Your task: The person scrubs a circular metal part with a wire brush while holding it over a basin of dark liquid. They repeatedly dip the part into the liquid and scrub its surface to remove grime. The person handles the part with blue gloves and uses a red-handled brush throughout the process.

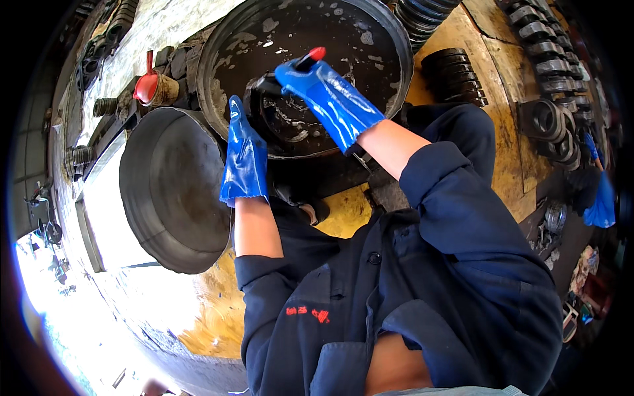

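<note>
My left hand (244, 155), in a shiny blue rubber glove, is at the left side of a dark, wet ring-shaped part (269, 122) and grips its edge; some of its fingers are hidden. The part is over a large round basin (206, 79) of dark liquid with patches of foam. Above the same part, my right hand (323, 92), also blue-gloved, is closed around a black tool with a red end (317, 54). Its dark working end reaches toward the ring, but its exact kind is unclear.
An empty-looking dark tub (172, 191) leans left of the basin. A red ladle (146, 86) rests on a small pot (165, 91). Stacked black rings (452, 76) stand at right, with rows of metal parts (551, 63) beyond. Blue gloves (599, 201) hang at far right.
</note>
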The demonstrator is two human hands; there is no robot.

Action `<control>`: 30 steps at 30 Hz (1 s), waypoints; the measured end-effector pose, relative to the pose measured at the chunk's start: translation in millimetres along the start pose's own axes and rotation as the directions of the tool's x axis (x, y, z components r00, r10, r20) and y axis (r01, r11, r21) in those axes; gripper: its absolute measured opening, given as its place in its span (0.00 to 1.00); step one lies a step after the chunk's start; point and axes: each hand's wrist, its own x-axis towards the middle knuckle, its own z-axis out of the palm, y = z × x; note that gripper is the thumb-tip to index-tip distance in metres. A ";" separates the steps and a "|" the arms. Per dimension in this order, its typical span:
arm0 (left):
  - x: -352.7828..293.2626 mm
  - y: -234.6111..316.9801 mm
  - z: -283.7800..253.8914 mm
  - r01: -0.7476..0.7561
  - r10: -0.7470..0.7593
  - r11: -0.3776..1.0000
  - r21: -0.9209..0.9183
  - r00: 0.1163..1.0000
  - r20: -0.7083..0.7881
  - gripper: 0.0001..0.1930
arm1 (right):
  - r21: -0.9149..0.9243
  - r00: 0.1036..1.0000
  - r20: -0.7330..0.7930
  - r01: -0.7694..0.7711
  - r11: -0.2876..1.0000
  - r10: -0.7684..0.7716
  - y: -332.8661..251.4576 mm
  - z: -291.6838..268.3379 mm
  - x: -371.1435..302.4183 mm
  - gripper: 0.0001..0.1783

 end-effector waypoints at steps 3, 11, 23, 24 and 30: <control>5.2 -0.4 -30.4 0.022 -0.026 0.994 -0.106 0.999 -0.037 0.29 | -0.320 0.952 0.258 0.243 0.916 -0.163 9.0 29.9 -28.9 0.10; 18.5 -2.7 -47.5 0.026 0.018 0.977 0.211 0.979 -0.203 0.31 | -0.355 0.756 0.442 0.642 0.680 -0.483 38.9 -12.7 -108.7 0.10; -8.3 14.5 -12.3 0.088 -0.080 0.996 0.016 0.953 -0.292 0.30 | -0.733 0.895 0.320 0.441 0.518 -0.311 47.1 -71.9 -74.7 0.11; -9.7 17.1 -10.9 0.092 -0.084 0.996 0.012 0.951 -0.297 0.30 | -0.796 0.943 0.233 0.326 0.509 -0.238 43.2 -66.9 -72.3 0.11; -26.6 27.6 2.0 0.113 -0.080 0.987 0.116 0.963 -0.257 0.28 | -0.316 0.994 0.101 0.065 0.947 -0.034 16.5 -31.1 4.4 0.16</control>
